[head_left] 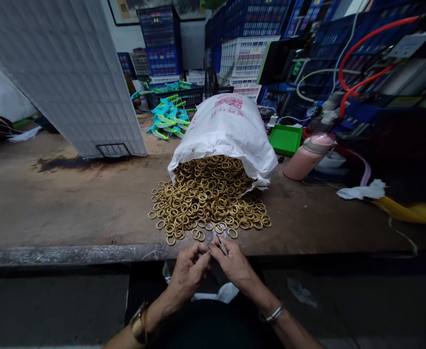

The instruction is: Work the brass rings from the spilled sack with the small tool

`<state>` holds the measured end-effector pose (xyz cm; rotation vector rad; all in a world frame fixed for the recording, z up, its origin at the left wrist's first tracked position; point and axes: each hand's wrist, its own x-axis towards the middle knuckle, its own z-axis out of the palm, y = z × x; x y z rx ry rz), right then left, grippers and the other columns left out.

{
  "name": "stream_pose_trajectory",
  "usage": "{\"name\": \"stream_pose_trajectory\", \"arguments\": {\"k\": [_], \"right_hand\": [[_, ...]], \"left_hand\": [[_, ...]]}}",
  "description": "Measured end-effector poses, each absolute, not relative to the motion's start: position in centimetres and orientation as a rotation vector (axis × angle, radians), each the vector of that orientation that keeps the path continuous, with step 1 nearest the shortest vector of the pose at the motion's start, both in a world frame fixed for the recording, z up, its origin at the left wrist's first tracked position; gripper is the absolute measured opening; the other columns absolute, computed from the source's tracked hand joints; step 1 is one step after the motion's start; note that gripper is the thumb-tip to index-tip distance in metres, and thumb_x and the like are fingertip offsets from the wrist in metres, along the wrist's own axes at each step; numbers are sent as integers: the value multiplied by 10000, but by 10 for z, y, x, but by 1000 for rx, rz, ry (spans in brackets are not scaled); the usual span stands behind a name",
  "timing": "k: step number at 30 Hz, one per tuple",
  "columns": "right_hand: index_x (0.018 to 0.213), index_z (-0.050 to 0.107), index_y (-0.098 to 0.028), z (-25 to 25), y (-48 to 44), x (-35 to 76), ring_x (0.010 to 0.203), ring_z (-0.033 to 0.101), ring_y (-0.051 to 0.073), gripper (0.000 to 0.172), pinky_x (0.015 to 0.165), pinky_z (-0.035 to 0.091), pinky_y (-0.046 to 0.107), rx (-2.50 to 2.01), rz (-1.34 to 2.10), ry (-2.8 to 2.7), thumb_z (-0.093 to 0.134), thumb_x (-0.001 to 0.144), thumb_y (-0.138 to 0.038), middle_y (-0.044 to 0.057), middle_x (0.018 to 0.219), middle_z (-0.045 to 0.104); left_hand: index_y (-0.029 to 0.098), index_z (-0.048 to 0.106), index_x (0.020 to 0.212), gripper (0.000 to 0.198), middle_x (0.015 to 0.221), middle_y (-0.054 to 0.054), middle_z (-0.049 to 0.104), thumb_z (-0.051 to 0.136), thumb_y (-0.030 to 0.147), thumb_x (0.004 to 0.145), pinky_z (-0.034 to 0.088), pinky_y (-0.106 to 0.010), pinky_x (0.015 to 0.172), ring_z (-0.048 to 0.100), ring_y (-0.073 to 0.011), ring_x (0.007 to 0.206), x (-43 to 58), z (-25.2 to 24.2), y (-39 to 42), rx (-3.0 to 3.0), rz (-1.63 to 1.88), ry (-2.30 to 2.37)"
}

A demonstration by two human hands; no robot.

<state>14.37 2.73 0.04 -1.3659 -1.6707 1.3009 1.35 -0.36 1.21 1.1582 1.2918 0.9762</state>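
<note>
At the table's front edge my left hand (pixel 190 269) is closed, thumb and fingertips pinched together; whatever they hold is hidden. My right hand (pixel 236 265) almost touches it and is closed on a small slim tool (pixel 222 246) with a greyish handle and a dark, thin tip pointing up and away. Just beyond both hands lies a pile of brass-coloured rings (pixel 205 203). It spills from the mouth of a white woven sack (pixel 227 126) lying on its side. A few loose rings (pixel 198 235) are closest to my fingers.
A ribbed grey-white panel (pixel 74 77) stands on the wooden table (pixel 45 203) at left. Turquoise and green plastic pieces (pixel 169 116) lie behind the sack. To the right are a green tray (pixel 285 139), a pink bottle (pixel 309 155) and red hoses (pixel 362 39). Stacked crates (pixel 162 43) fill the back.
</note>
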Motion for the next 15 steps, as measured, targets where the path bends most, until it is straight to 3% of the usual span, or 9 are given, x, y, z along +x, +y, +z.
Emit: {"name": "stream_pose_trajectory", "arguments": {"k": [4, 9, 15], "right_hand": [[650, 489, -174, -1, 26, 144, 585, 423, 99, 224, 571, 348, 211, -1348, 1363, -1639, 446, 772, -356, -39, 577, 462], [672, 502, -173, -2, 27, 146, 556, 438, 100, 235, 561, 354, 212, -1285, 1458, -1573, 401, 800, -343, -36, 557, 471], [682, 494, -180, -11, 25, 151, 569, 460, 111, 227, 564, 339, 213, -1421, 1134, -1842, 357, 820, -297, -16, 597, 506]], "left_hand": [[159, 494, 698, 339, 550, 33, 512, 545, 494, 719, 343, -173, 412, 432, -56, 396, 14, 12, -7, 908, 886, 1128], [145, 503, 735, 329, 576, 30, 519, 557, 469, 728, 339, -163, 416, 438, -45, 412, 13, 5, -9, 794, 909, 1064], [143, 509, 753, 308, 572, 36, 526, 580, 441, 721, 320, -156, 408, 436, -42, 409, 14, 3, -8, 751, 979, 1116]]}}
